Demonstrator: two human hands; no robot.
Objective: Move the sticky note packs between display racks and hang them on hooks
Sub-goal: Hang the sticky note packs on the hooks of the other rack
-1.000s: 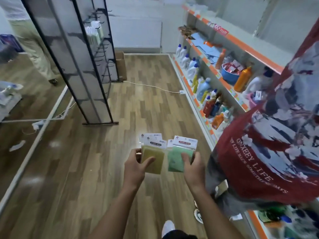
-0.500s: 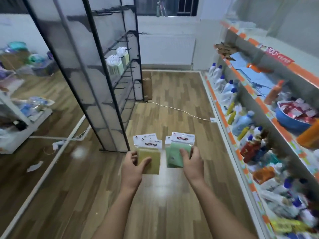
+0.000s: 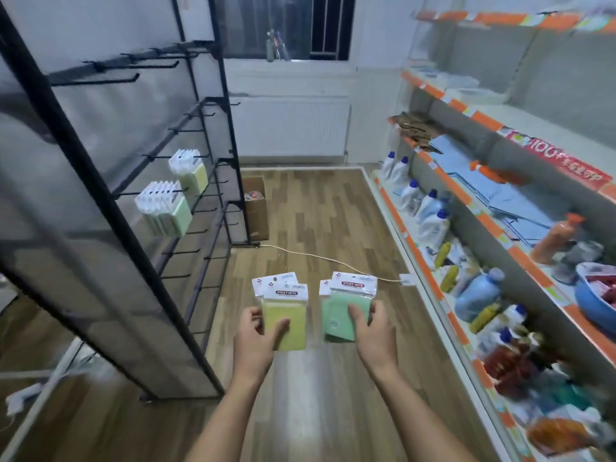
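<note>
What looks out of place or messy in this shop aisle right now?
A white cord trails loose across the wood floor from the black rack's foot to a plug block by the shelves, right in the walking path. A cardboard box also sits on the floor beside the rack.

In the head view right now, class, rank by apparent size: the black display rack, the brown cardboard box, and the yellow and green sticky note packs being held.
1. Black display rack
2. Brown cardboard box
3. Yellow sticky note packs and green sticky note packs: alike, unranked; nearness inflates them.
</note>
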